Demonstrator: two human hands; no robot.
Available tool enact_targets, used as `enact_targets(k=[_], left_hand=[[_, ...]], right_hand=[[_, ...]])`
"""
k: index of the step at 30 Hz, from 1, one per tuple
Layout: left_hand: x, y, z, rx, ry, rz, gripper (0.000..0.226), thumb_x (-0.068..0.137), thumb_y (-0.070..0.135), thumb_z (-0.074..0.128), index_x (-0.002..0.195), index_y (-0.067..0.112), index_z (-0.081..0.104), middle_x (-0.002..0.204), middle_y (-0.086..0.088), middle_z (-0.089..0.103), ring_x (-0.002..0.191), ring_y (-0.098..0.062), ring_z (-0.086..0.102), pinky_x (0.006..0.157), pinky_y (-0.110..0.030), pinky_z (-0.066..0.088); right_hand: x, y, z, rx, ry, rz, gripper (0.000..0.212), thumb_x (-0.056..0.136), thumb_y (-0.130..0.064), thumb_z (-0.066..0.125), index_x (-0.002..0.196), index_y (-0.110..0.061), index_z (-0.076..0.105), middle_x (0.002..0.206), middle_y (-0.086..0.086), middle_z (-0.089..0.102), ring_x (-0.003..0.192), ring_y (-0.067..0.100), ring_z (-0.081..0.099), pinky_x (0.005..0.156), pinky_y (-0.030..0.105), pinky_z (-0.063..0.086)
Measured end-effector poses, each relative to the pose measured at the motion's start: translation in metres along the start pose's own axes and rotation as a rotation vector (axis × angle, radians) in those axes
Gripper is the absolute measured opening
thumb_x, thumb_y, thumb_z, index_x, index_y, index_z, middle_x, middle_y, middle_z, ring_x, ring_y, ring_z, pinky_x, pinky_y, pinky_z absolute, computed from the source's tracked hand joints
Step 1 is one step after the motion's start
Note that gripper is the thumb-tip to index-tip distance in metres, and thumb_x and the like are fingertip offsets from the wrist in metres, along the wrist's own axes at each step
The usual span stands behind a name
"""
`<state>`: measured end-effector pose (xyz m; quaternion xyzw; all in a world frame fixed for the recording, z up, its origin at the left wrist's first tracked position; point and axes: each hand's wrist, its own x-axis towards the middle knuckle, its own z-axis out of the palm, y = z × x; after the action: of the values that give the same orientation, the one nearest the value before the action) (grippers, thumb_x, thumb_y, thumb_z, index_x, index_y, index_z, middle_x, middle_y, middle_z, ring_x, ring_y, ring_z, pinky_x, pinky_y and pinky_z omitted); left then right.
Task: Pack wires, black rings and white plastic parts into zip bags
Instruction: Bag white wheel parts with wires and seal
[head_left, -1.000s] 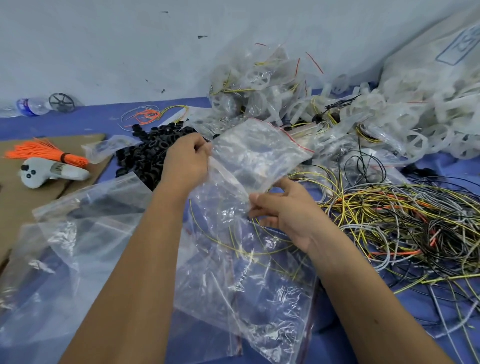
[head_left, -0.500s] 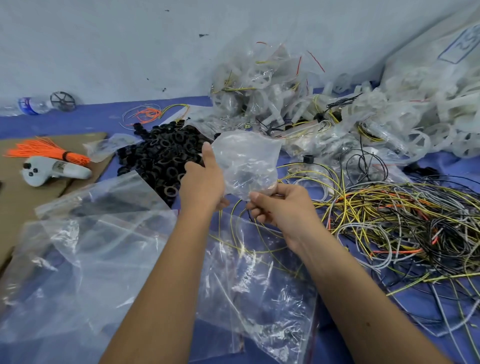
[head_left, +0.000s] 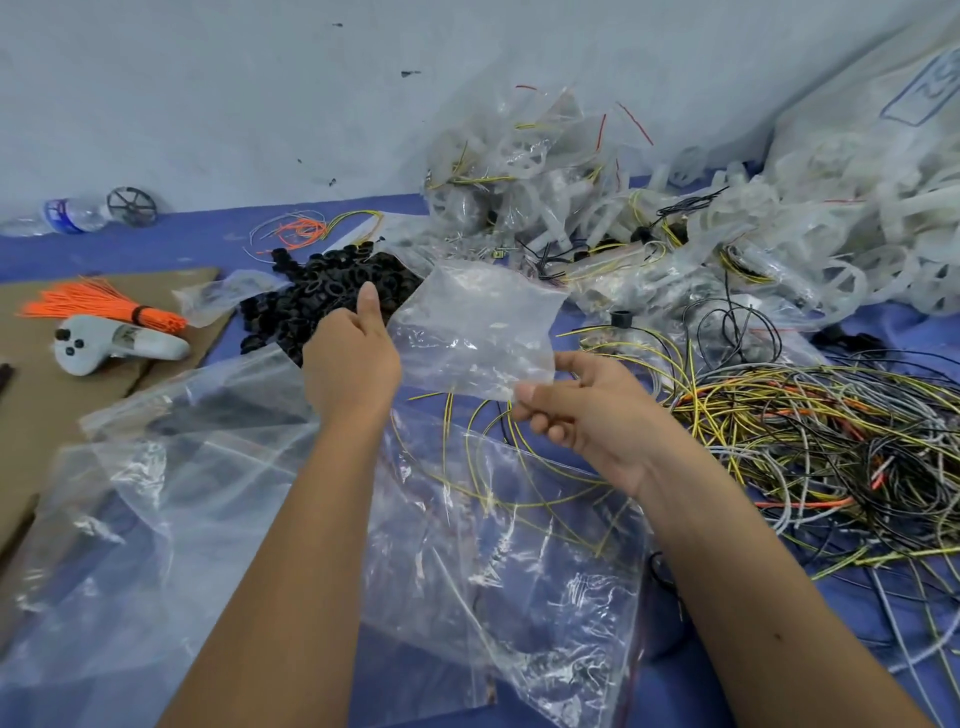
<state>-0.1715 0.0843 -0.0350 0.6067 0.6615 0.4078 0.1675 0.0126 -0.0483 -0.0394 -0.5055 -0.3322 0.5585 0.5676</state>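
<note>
No text can be read anywhere in the head view. The large white sack (head_left: 883, 104) at the far right, behind the tangle of wires (head_left: 810, 441), carries a blue printed frame with a few blue strokes inside it, but the marking is cut off by the picture's edge and too blurred to make out as letters or numbers. Far to the left of that sack, against the wall, the plastic bottle (head_left: 67, 214) lying on its side wears a blue and white label whose print is too small and blurred to read.
</note>
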Motion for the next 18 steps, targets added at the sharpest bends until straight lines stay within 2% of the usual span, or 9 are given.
enact_targets(k=[3, 5, 7, 9, 12, 13, 15, 17, 18], left_hand=[[0.016, 0.01, -0.005, -0.011, -0.16, -0.099, 0.079, 0.101, 0.073, 0.016, 0.072, 0.011, 0.057, 0.088, -0.013, 0.064, 0.085, -0.032, 0.056, 0.077, -0.039, 0.037], [0.025, 0.015, -0.006, -0.035, -0.273, -0.089, 0.088, 0.097, 0.079, 0.019, 0.083, 0.004, 0.064, 0.096, -0.017, 0.069, 0.088, -0.033, 0.063, 0.08, -0.042, 0.044], [0.029, 0.019, -0.006, 0.008, -0.379, -0.033, 0.08, 0.096, 0.078, 0.033, 0.085, 0.002, 0.059, 0.092, -0.015, 0.067, 0.082, -0.03, 0.063, 0.075, -0.039, 0.043], [0.028, 0.024, -0.008, 0.051, -0.466, -0.008, 0.072, 0.096, 0.076, 0.038, 0.08, 0.007, 0.053, 0.08, -0.014, 0.057, 0.071, -0.028, 0.058, 0.065, -0.035, 0.038], [0.023, 0.03, -0.011, -0.008, -0.596, -0.017, 0.074, 0.091, 0.08, 0.041, 0.08, 0.01, 0.061, 0.079, -0.005, 0.057, 0.065, -0.028, 0.072, 0.061, -0.034, 0.049], [0.02, 0.03, -0.012, -0.023, -0.645, 0.004, 0.068, 0.091, 0.075, 0.051, 0.078, 0.009, 0.064, 0.079, -0.003, 0.061, 0.06, -0.021, 0.073, 0.057, -0.034, 0.053], [0.017, 0.028, -0.011, 0.015, -0.734, 0.127, 0.039, 0.094, 0.044, 0.072, 0.076, 0.009, 0.072, 0.073, -0.002, 0.07, 0.054, -0.015, 0.069, 0.055, -0.035, 0.061], [0.018, 0.027, -0.01, 0.094, -0.76, 0.244, 0.019, 0.096, 0.015, 0.071, 0.078, 0.014, 0.075, 0.065, -0.002, 0.069, 0.053, -0.014, 0.063, 0.059, -0.034, 0.061], [0.019, 0.027, -0.01, 0.126, -0.759, 0.27, 0.023, 0.096, 0.006, 0.067, 0.078, 0.018, 0.075, 0.065, -0.002, 0.067, 0.052, -0.012, 0.06, 0.054, -0.028, 0.056]], right_hand=[[-0.003, 0.002, 0.001, -0.15, -0.194, -0.006, 0.023, 0.088, 0.001, 0.072, 0.107, -0.002, 0.061, 0.077, 0.015, 0.074, 0.053, 0.015, 0.065, 0.045, 0.018, 0.048], [-0.005, 0.005, 0.001, -0.242, -0.329, -0.01, 0.017, 0.088, 0.0, 0.074, 0.098, -0.004, 0.061, 0.082, 0.017, 0.074, 0.058, 0.019, 0.068, 0.048, 0.02, 0.051], [-0.007, 0.005, 0.0, -0.319, -0.436, -0.035, 0.012, 0.088, 0.0, 0.074, 0.094, -0.006, 0.066, 0.084, 0.016, 0.075, 0.063, 0.021, 0.07, 0.053, 0.022, 0.053], [-0.008, 0.005, 0.0, -0.345, -0.484, -0.07, 0.014, 0.087, 0.003, 0.073, 0.094, -0.009, 0.068, 0.084, 0.015, 0.075, 0.067, 0.022, 0.07, 0.058, 0.024, 0.055], [-0.008, 0.007, 0.001, -0.361, -0.496, -0.095, 0.021, 0.087, 0.005, 0.073, 0.102, -0.008, 0.066, 0.084, 0.011, 0.074, 0.071, 0.023, 0.071, 0.06, 0.026, 0.056], [-0.007, 0.008, 0.001, -0.373, -0.52, -0.098, 0.021, 0.087, 0.003, 0.073, 0.104, -0.007, 0.065, 0.086, 0.012, 0.074, 0.072, 0.023, 0.071, 0.061, 0.026, 0.056], [-0.009, 0.006, 0.0, -0.383, -0.642, -0.092, 0.022, 0.087, -0.007, 0.074, 0.107, -0.002, 0.066, 0.09, 0.015, 0.073, 0.072, 0.024, 0.07, 0.058, 0.027, 0.056], [-0.012, 0.002, -0.009, -0.269, -0.844, -0.029, 0.042, 0.086, -0.021, 0.076, 0.118, 0.002, 0.062, 0.091, 0.019, 0.073, 0.063, 0.021, 0.068, 0.047, 0.023, 0.052], [-0.014, 0.0, -0.014, -0.154, -0.932, 0.0, 0.05, 0.087, -0.028, 0.077, 0.121, 0.003, 0.059, 0.089, 0.019, 0.073, 0.057, 0.017, 0.067, 0.04, 0.02, 0.048]])
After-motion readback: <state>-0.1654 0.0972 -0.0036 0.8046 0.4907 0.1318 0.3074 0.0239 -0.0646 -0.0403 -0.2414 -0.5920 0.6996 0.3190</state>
